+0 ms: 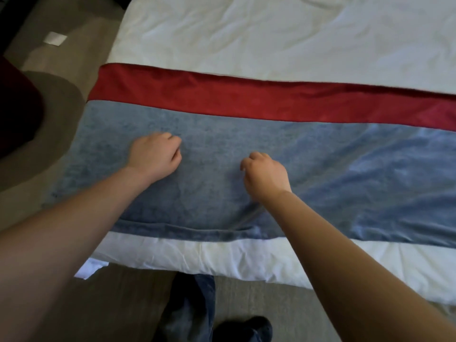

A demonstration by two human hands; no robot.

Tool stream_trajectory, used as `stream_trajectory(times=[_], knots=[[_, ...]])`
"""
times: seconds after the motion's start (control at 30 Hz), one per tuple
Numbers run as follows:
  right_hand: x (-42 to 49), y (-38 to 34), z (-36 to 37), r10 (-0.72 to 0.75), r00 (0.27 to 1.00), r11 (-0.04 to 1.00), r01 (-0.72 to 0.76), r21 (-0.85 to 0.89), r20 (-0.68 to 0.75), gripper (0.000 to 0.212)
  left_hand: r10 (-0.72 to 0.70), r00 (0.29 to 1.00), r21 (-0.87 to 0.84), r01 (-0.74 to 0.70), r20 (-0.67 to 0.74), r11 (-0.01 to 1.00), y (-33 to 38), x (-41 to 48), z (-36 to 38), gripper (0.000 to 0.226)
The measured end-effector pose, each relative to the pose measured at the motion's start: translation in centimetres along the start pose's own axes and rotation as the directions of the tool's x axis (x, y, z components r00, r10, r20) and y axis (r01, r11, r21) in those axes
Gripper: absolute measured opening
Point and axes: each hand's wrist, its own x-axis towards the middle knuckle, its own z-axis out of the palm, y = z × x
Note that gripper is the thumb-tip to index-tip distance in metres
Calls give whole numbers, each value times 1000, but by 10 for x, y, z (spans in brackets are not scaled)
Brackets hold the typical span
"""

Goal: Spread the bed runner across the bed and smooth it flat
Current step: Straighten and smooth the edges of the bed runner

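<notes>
The bed runner point(246, 134), blue-grey with a red band along its far side, lies across the white bed point(246, 33) near the foot end. My left hand point(155, 156) rests on the blue part with its fingers curled under, and no fabric shows between them. About a hand's width to the right, my right hand point(265, 175) also sits on the runner with curled fingers. A crease runs from under my right wrist to the runner's near edge. The runner's left end hangs over the side of the bed.
White duvet point(222, 255) shows below the runner's near edge. Beige carpet point(246, 304) lies at the foot, with my leg in jeans point(192, 307) and a dark shoe point(246, 329). A dark red seat point(17, 107) stands at the left, and a white paper point(54, 38) lies on the floor.
</notes>
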Motion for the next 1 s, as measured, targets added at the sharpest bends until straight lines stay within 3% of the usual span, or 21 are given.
stream_trajectory(times=[0.43, 0.8, 1.0], knots=[[214, -82, -1, -38, 997, 999, 39, 12, -61, 23, -21, 999, -138, 16, -34, 990, -118, 137, 30, 20], [341, -117, 15, 23, 991, 998, -29, -47, -129, 28, -108, 991, -75, 114, 76, 991, -245, 206, 61, 27], [356, -119, 22, -72, 992, 980, 50, -195, -106, 20, 8, 990, 100, -22, 143, 995, -264, 223, 74, 16]])
